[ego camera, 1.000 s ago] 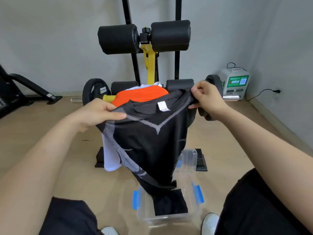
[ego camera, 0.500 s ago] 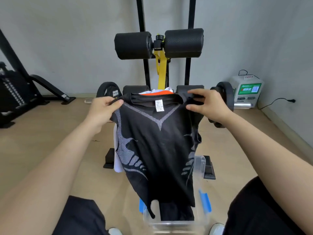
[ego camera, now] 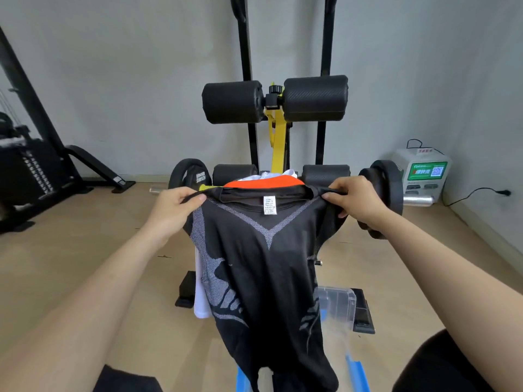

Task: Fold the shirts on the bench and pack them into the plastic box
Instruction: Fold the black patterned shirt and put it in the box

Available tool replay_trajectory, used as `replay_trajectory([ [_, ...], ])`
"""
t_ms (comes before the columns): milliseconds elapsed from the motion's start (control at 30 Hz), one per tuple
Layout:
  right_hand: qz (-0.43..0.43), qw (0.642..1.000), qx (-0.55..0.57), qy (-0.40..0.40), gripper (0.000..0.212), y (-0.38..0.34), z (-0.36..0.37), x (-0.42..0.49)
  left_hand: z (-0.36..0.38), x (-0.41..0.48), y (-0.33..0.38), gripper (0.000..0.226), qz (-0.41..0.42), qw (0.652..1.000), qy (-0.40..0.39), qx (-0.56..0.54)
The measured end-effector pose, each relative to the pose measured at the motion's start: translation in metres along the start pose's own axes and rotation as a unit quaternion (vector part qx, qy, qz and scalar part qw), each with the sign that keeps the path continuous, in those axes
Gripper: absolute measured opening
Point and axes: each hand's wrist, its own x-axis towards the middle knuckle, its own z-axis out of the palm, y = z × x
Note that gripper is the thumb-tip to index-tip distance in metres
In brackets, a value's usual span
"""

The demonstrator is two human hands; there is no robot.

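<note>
blocked: black shirt (ego camera: pixel 266 278) hangs over plastic box (ego camera: pixel 336 306) | free: bare floor (ego camera: pixel 85 250) both sides

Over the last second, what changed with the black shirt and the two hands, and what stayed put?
The black shirt, bunched and slanted a second ago, now hangs flat and straight, shoulders level, label facing the camera. The left hand and right hand kept their grip on its shoulders and spread them apart. Its hem still drapes over the plastic box. The orange shirt stayed on the bench.
</note>
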Motion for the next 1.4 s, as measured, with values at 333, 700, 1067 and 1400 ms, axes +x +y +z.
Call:
replay_trajectory([
  [333,-0.04,0.999,0.026,0.022,0.016,-0.033,0.0,0.066,-0.021,0.062,0.024,0.009,0.035,0.996,0.03,0.079],
  [700,-0.122,0.987,-0.051,0.096,0.012,-0.044,-0.009,0.157,-0.04,0.162,0.027,0.016,0.095,0.984,0.071,0.136],
  [1067,-0.165,0.969,-0.098,0.153,0.006,-0.028,0.02,0.247,-0.009,0.258,0.004,0.016,0.104,0.964,0.146,0.195],
  [1400,-0.107,0.986,-0.078,0.104,0.007,0.017,0.065,0.253,0.036,0.261,-0.066,0.015,0.051,0.976,0.077,0.198],
])
